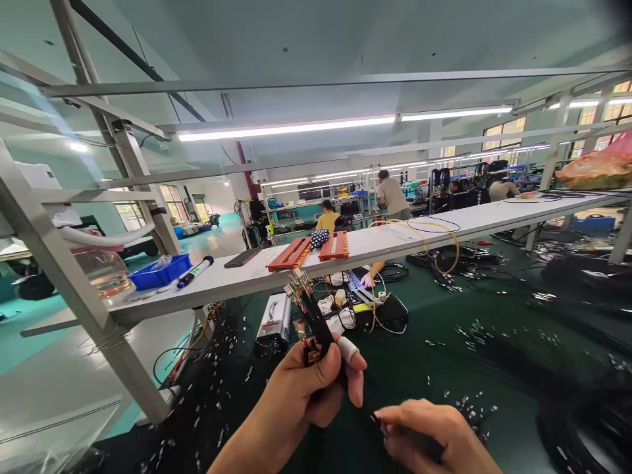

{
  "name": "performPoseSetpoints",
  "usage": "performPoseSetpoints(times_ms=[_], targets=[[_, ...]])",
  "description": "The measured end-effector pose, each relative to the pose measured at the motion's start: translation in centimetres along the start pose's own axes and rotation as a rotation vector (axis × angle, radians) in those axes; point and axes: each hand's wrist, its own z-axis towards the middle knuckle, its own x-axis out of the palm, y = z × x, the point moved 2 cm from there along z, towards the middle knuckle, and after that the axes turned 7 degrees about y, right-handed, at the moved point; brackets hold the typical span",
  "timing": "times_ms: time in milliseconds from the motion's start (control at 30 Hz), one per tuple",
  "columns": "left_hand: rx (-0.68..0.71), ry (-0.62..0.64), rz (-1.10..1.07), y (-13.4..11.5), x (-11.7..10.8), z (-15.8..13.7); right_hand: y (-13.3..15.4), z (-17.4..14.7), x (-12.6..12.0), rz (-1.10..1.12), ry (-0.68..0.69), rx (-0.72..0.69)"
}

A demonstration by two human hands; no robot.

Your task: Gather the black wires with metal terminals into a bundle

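The bundle of black cables (312, 309) stands upright, near centre, gripped in the closed left hand (306, 388). The right hand (424, 431) pinches one small black connector (376, 420); feeding it squarely should keep the metal tips (296, 282) unbent.

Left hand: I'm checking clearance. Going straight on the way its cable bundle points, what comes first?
Probably the white shelf's front edge near the orange trays; the left hand aims its cable bundle up and away. Depth is unclear.

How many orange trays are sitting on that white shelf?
2: one orange tray left of the polka-dot cloth, the other orange tray right of it. More may be hidden.
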Motion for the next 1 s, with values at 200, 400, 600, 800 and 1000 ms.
performPoseSetpoints(times_ms=[200,400,600,800,1000], targets=[[-0.061,-0.040,0.168,-1.5,2.0,0.4,0.3,-0.6,-0.4,-0.400,-0.258,-0.113],[-0.045,-0.054,0.277,-2.0,3.1,0.6,1.5,-0.8,-1.3,-0.136,-0.068,-0.006],[-0.074,-0.070,0.321,-2.2,3.1,0.8,1.8,-0.2,-2.2,0.047,-0.007,0.127],[-0.144,-0.007,0.243,-3.1,3.5,0.0,1.8,0.0,-2.4,0.448,0.123,0.416],[-0.063,-0.077,0.205,-5.2,2.6,-0.2,3.2,0.3,-3.5,0.188,0.197,0.413]])
